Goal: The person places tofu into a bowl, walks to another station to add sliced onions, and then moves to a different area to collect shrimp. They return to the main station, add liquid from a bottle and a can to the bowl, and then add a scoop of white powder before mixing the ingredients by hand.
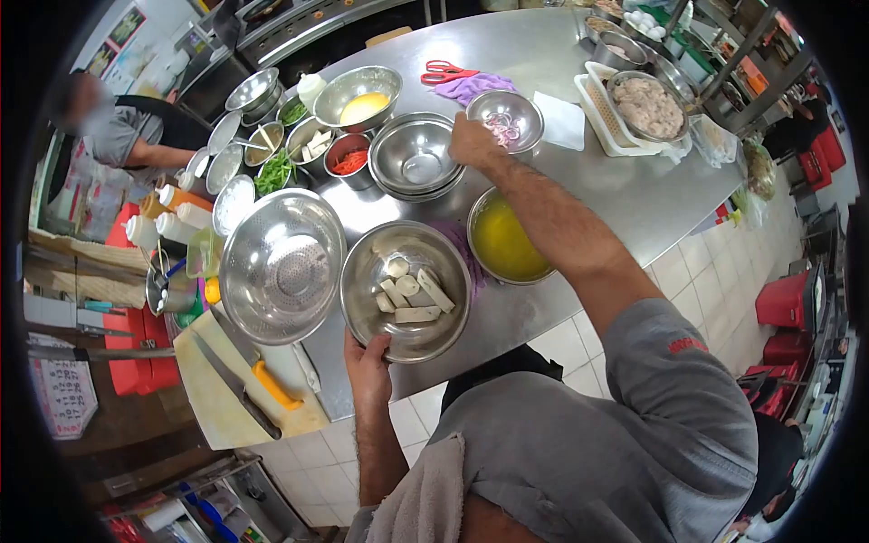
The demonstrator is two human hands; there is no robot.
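Observation:
My left hand [368, 364] grips the near rim of a steel bowl [367, 267], thumb on the edge. Several thick white cut pieces [414, 291] lie in its bottom. My right arm reaches across the table, and my right hand [477, 143] is closed at the left rim of a small steel bowl [528, 116] with sliced purple onion [501, 127] in it. Its fingertips are partly hidden. Stacked steel bowls [398, 145] stand just left of that hand. Below my right forearm is a bowl of yellow liquid [507, 237].
A large colander [272, 258] stands at left, beyond a cutting board [204, 412] with knives. Red scissors [446, 72] and a purple cloth [475, 88] lie farther back. Raw meat [647, 104] fills a bowl at right. Another person [127, 136] stands at far left.

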